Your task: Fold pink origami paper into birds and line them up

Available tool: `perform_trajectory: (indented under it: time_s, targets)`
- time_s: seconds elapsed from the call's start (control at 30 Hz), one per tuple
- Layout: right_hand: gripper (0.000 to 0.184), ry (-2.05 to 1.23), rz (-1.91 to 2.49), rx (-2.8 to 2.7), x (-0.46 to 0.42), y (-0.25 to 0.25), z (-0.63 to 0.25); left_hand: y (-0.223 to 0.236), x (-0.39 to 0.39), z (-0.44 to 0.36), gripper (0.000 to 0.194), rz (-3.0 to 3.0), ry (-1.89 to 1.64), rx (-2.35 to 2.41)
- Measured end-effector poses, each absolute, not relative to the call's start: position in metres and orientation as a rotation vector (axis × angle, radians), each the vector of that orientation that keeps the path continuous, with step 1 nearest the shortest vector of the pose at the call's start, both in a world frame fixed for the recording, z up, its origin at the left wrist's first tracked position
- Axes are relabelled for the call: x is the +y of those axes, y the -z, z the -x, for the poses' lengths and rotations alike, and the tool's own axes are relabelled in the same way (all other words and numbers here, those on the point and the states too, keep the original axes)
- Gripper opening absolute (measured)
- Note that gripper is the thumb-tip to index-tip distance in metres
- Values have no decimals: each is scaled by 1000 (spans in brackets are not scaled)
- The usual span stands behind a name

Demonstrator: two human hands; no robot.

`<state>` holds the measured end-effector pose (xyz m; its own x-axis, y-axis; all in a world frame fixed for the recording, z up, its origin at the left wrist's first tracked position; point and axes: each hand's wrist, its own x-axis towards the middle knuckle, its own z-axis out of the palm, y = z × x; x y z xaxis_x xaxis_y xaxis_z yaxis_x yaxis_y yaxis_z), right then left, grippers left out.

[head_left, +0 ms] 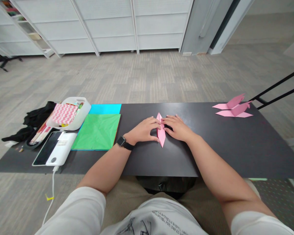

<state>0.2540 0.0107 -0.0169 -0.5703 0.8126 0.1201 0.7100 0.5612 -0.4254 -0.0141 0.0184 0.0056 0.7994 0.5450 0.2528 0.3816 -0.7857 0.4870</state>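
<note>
A narrow, pointed piece of folded pink paper (161,134) lies on the dark table (210,147) in front of me. My left hand (143,130) rests on its left side with the fingers curled and pressing on the fold. From the right, my right hand (177,127) lies with its fingers laid flat and fingertips on the paper's upper edge. A black watch (122,141) is on my left wrist.
Green paper (98,132) over a cyan sheet (105,108) lies to the left. Beyond it are a white tray (84,114) with patterned paper, a phone (47,148) on a white power bank, and black cloth (38,116). Two folded pink figures (234,109) stand at the far right.
</note>
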Motion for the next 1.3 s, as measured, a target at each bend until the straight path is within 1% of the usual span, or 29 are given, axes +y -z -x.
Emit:
perform_trajectory:
  time_s: [0.07, 0.23, 0.3, 0.4, 0.47, 0.57, 0.8, 0.93, 1.03, 1.3]
  targets:
    - [45, -486, 1250, -2490, 11, 17, -255, -3, 19, 15, 39, -2569, -522, 682]
    - [48, -496, 1249, -2478, 13, 20, -256, -2, 19, 15, 18, -2583, -443, 743]
    - [52, -511, 1244, -2468, 13, 21, -257, -4, 18, 15, 15, -2586, -437, 749]
    - [62, -535, 1212, -2449, 13, 20, -259, -6, 15, 13, 16, -2580, -441, 759]
    - [64, -544, 1167, -2447, 12, 17, -261, -7, 14, 13, 17, -2563, -466, 779]
    - [57, -542, 1089, -2472, 9, 9, -261, -9, 12, 12, 18, -2520, -540, 843]
    - [18, -440, 1073, -2430, 9, 6, -249, -9, 12, 13, 14, -2464, -609, 890]
    - [19, -423, 1089, -2401, 11, 7, -248, -4, 15, 11, 21, -2501, -620, 894]
    - [22, -429, 1101, -2402, 11, 6, -249, 0, 18, 7, 17, -2559, -596, 952]
    - [18, -392, 1124, -2414, 12, 12, -248, 2, 18, 4, 17, -2602, -536, 1064]
